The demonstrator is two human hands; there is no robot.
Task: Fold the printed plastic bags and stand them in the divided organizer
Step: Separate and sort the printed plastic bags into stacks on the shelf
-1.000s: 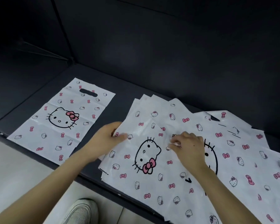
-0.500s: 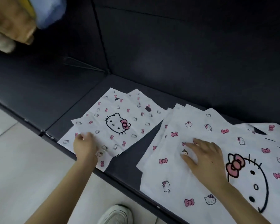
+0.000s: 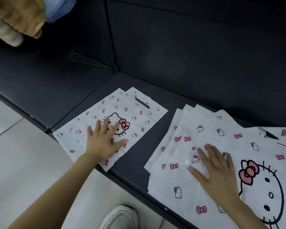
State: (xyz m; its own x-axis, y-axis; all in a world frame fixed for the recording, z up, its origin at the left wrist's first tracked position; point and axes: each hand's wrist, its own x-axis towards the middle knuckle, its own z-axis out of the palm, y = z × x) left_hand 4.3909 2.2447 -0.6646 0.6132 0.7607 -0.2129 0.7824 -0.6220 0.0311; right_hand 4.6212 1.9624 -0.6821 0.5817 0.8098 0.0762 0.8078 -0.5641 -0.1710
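Two white plastic bags printed with cat faces and pink bows lie flat, one on the other, at the left of the dark table. My left hand rests flat on them with fingers spread. At the right, a fanned pile of several more printed bags covers the table. My right hand lies flat on that pile, fingers straight. No divided organizer is in view.
The dark table has dark back and side panels. Its front edge runs diagonally above a pale floor, where a white shoe shows. Blurred tan and blue shapes fill the top left corner.
A bag from the right pile has been laid on the left bag. My left hand moved from the bags' near corner onto their middle and flattened. The view swung left.
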